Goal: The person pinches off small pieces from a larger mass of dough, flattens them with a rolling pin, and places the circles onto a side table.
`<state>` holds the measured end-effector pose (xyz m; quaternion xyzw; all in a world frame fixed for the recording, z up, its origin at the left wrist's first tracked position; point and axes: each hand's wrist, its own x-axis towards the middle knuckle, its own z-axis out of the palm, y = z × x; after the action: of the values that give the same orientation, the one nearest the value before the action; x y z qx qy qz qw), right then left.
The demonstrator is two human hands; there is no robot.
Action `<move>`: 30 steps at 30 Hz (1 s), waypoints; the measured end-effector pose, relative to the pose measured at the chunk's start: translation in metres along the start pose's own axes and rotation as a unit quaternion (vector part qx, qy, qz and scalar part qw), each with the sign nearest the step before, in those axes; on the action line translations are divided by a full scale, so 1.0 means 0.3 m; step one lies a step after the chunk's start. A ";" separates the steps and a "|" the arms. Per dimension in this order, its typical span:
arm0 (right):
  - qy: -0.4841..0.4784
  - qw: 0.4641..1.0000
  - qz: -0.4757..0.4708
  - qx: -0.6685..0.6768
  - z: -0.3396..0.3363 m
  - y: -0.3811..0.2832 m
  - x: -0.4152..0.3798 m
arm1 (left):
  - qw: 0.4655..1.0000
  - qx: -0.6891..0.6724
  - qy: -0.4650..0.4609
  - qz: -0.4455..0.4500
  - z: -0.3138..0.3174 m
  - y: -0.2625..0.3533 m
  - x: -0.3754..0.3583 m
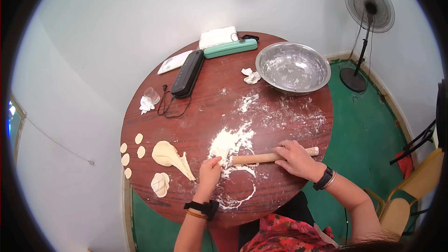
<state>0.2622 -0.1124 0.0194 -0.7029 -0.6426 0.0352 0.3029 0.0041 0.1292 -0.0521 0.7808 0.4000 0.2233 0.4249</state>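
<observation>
A wooden rolling pin (261,158) lies on the floured round table, with my right hand (297,159) gripping its right part. Just off the pin's left end is my left hand (210,173), fingers drawn together at the edge of a pile of white flour (228,143); what they hold, if anything, is too small to make out. A large piece of dough (164,153) with a stretched tail lies left of my left hand. Below it sits a stack of flat dough rounds (160,184). Several small dough rounds (141,151) lie at the table's left edge.
On the table (205,123) stand a metal basin (294,67), a black device (187,73) with a cord, a green case (230,48), a clear cup (151,95) and crumpled tissues (251,76). A fan (369,7) and a chair (396,214) stand to the right.
</observation>
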 end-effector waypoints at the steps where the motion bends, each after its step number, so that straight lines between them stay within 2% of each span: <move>1: 0.002 1.000 -0.001 0.001 0.003 0.002 -0.003 | 0.995 0.072 0.024 0.062 0.006 -0.023 -0.002; 3: -0.001 1.000 0.003 -0.004 -0.002 0.000 -0.003 | 0.957 0.212 0.071 0.186 0.000 0.011 -0.023; 6: -0.009 1.000 0.008 -0.010 0.000 0.000 -0.001 | 0.984 0.135 0.052 0.107 -0.001 0.117 -0.061; 9: -0.016 1.000 0.007 -0.008 0.029 0.019 -0.002 | 0.964 0.226 0.038 0.132 -0.016 0.120 -0.043; 12: -0.023 0.999 0.002 -0.029 0.056 0.036 0.001 | 0.987 0.138 0.053 0.068 -0.013 0.113 -0.035; 13: -0.026 0.999 0.001 -0.040 0.057 0.039 -0.002 | 0.998 0.037 0.044 0.017 -0.009 0.112 -0.039; 15: -0.031 0.998 -0.008 -0.046 0.053 0.044 -0.004 | 0.983 -0.162 0.025 -0.088 -0.016 0.156 -0.060; 18: -0.035 0.998 -0.007 -0.053 0.043 0.038 -0.003 | 0.959 -0.256 0.016 -0.123 -0.004 0.234 -0.130; 21: -0.038 0.999 0.001 -0.034 0.044 0.025 -0.006 | 0.993 -0.104 -0.055 -0.002 0.041 0.184 -0.189; 22: -0.039 0.999 0.004 -0.025 0.045 0.021 -0.010 | 0.997 -0.015 -0.039 0.066 0.052 0.171 -0.208; 25: -0.028 0.999 -0.003 -0.025 0.048 0.009 -0.016 | 0.999 -0.002 -0.045 -0.003 0.050 0.139 -0.225; 26: -0.028 0.999 -0.003 -0.026 0.049 0.007 -0.018 | 0.996 -0.085 -0.039 -0.014 0.050 0.164 -0.235; 29: -0.035 0.999 0.001 -0.027 0.046 0.002 -0.021 | 0.998 0.002 -0.056 0.002 0.021 0.200 -0.250; 30: -0.041 0.999 0.005 -0.025 0.038 0.000 -0.021 | 0.997 0.019 -0.043 0.054 0.018 0.219 -0.255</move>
<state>0.2561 -0.1138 0.0080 -0.7114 -0.6517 0.0494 0.2586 -0.0081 0.0434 -0.0004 0.8178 0.3430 0.2048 0.4142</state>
